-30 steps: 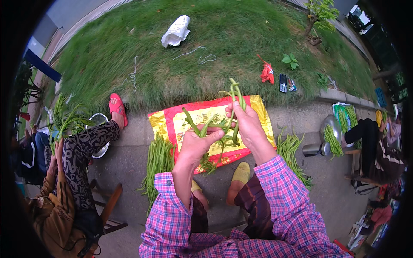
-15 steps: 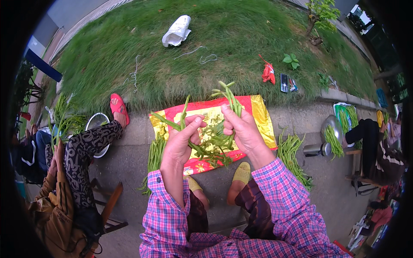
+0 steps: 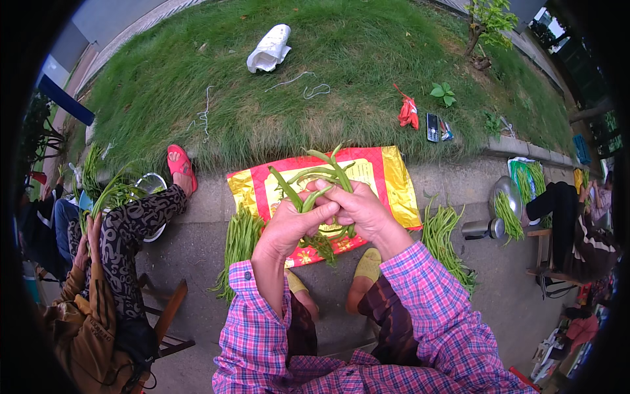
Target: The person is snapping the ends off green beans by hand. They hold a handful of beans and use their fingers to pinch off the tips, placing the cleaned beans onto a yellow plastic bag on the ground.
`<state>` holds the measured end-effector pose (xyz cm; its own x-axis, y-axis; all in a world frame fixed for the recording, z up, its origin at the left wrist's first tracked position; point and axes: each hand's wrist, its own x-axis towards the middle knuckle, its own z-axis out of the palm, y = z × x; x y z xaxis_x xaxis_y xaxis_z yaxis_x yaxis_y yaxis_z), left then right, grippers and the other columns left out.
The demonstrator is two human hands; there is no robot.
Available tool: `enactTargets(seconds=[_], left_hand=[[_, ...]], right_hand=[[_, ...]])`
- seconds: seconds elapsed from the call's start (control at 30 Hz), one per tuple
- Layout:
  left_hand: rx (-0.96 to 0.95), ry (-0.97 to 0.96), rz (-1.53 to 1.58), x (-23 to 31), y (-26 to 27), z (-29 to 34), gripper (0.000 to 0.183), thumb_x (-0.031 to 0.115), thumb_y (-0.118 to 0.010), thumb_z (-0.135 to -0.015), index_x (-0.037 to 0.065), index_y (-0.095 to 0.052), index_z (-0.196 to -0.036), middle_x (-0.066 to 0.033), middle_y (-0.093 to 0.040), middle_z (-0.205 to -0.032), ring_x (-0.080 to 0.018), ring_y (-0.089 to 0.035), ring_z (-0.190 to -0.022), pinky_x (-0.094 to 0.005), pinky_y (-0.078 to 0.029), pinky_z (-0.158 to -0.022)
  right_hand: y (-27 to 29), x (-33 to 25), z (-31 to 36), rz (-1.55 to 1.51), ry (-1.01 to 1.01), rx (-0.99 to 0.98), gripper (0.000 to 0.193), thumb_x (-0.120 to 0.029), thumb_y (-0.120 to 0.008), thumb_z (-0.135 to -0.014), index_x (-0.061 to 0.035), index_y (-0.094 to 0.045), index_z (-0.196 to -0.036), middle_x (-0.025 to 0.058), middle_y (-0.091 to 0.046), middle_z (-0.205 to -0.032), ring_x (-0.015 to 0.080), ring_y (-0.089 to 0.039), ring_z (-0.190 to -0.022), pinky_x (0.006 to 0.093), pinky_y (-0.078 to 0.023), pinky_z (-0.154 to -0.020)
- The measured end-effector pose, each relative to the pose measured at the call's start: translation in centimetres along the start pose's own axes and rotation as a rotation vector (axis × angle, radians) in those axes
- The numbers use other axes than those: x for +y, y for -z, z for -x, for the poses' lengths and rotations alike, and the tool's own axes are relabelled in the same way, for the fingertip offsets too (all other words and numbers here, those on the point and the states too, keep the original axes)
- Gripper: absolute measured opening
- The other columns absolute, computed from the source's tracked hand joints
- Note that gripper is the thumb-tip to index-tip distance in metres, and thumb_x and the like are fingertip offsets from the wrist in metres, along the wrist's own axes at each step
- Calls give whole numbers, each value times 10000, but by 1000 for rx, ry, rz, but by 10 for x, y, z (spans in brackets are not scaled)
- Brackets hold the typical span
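Observation:
My left hand (image 3: 287,228) and my right hand (image 3: 367,211) meet in front of me, both closed around a small bunch of long green vegetable stalks (image 3: 341,173). Stalk ends stick up above the fingers, and leafy tips hang below the hands. Under them a red and yellow plastic sack (image 3: 398,190) lies flat on the pavement. To its left rests a pile of green stalks (image 3: 237,246); another stalk pile (image 3: 443,236) sits to its right. The fingertips overlap, so the grip on each stalk is partly hidden.
At left, a seated person (image 3: 92,289) holds green stalks near a metal bowl (image 3: 152,182). On the right, another person sits by a metal basin (image 3: 504,197) and a steel flask (image 3: 484,228). The grass holds a white bag (image 3: 270,48), a red bag (image 3: 408,113) and a phone (image 3: 432,127).
My hands have come together from being apart, and the stalks between them have shifted and bunched closer. At left, the other person's stalks and hands have moved slightly.

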<state>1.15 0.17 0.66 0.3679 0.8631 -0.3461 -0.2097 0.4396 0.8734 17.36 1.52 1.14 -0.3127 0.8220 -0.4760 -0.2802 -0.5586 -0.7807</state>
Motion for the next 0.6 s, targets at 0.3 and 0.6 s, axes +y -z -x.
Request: enactTargets(seconds=[0.3, 0.6], left_hand=[[35, -52, 242, -6, 7, -8, 384, 279, -616, -963, 30, -591, -1255, -64, -649, -998, -66, -514, -675, -215, -432, -610], [169, -53, 350, -8, 10, -9, 317, 295, -608, -967, 23, -621, -1129, -104, -660, -1027, -115, -624, -758, -259, -525, -684]], right_hand=[[-1, -2, -1, -4, 128, 105, 276, -327, -642, -946, -70, -701, -1028, -39, -606, -747, 5, -364, -491, 180, -238, -432], [7, -1, -5, -1, 200, 224, 327, -373, -624, -952, -64, -686, -1039, -83, -445, -702, 0, -353, -550, 174, -238, -458]])
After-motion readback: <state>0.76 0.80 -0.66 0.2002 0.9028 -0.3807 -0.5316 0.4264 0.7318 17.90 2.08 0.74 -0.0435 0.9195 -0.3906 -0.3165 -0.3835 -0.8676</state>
